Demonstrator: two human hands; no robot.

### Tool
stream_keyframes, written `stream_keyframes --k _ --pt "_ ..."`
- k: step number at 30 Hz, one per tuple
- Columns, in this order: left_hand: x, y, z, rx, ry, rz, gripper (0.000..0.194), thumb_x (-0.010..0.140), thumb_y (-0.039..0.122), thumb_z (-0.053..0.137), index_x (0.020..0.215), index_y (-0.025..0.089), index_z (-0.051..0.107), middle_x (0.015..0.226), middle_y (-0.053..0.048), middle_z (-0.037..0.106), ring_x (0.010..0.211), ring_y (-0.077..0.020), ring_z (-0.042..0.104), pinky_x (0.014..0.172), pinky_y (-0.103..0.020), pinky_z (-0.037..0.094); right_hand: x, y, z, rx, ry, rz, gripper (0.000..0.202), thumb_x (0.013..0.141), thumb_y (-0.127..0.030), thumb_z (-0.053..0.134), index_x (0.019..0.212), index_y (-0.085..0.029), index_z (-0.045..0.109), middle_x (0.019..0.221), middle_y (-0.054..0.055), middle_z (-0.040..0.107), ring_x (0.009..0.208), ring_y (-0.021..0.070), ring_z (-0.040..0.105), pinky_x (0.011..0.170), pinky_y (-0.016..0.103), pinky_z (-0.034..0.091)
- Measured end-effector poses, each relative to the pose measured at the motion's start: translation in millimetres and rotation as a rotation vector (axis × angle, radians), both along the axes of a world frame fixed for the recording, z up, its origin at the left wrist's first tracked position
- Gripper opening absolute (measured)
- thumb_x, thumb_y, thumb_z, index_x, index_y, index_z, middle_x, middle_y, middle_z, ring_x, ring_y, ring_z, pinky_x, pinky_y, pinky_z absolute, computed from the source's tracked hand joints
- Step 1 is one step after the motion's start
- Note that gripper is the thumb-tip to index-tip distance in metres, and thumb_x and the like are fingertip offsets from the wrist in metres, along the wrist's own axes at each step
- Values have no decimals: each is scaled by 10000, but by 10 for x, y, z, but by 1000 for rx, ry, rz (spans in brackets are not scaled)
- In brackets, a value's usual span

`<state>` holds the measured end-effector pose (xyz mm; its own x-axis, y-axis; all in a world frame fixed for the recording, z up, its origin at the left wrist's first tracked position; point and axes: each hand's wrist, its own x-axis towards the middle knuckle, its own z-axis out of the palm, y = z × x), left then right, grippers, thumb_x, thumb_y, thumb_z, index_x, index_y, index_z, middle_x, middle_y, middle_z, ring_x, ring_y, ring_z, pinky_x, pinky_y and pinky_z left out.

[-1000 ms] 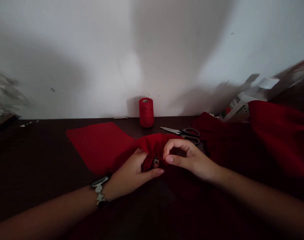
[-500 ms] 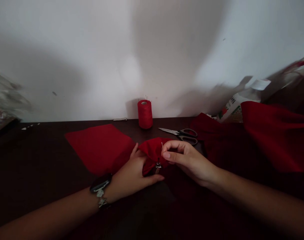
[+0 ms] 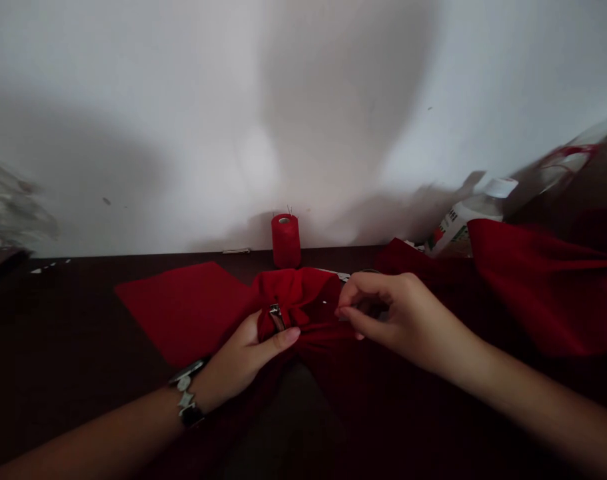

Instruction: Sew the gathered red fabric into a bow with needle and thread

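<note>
Gathered red cloth point(image 3: 283, 285) is gripped in my left hand point(image 3: 246, 353), whose thumb lies along its near side. Just above that thumb is a small shiny metal piece point(image 3: 276, 310) with a narrow brownish strip below it; its kind is unclear. My right hand point(image 3: 398, 320) is held to the right of the cloth, thumb and forefinger pinched on a sewing needle, which hardly shows now. A tiny bright glint shows between the two hands, too small to name. Scissors point(image 3: 337, 274) lie behind the cloth, mostly hidden by it and my right hand.
A cone of red thread point(image 3: 286, 243) with pins or needles in its top stands by the wall point(image 3: 183, 133). A flat red cloth piece point(image 3: 183, 307) lies left. More red cloth point(image 3: 543, 287) and a white-capped bottle point(image 3: 466, 217) are on the right. Clear plastic point(image 3: 13, 207) is far left.
My left hand has moved left with the cloth. My right hand has drawn away rightward, widening the gap between the hands. The scissors are now mostly covered. The view has shifted slightly.
</note>
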<state>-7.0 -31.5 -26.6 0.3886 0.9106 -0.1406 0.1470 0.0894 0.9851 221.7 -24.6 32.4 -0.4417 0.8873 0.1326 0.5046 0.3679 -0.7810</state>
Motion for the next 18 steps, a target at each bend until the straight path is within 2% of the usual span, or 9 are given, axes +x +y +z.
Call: stream_keyframes --k 4,10,14,18 --pt "-6 -11 -15 57 10 -28 337 843 448 629 1071 202 605 1082 -43 681 1015 -209 617 936 -323 485 -53 -13 -158 135 -143 11 135 784 -58 560 766 -166 638 656 -21 631 555 89 531 547 213 391" --pt "4 -27 -19 156 94 -136 435 843 376 621 1230 193 547 1237 -74 623 1135 -234 572 1022 -361 432 -170 -47 -332 293 86 1 149 831 -62 521 746 -158 597 711 0 630 645 96 552 607 200 412" --pt "27 -24 -33 280 119 -178 410 838 334 621 1215 194 541 1253 -62 612 1158 -217 550 1055 -334 396 -202 -54 -391 281 150 49 153 844 -62 499 743 -156 563 741 14 596 708 112 543 663 216 432" --pt "40 -16 -50 326 106 -198 391 834 313 623 1197 189 547 1207 -68 628 1113 -217 567 1024 -348 420 -177 2 -417 256 233 114 159 876 -82 500 764 -168 576 790 12 611 746 112 552 714 226 441"
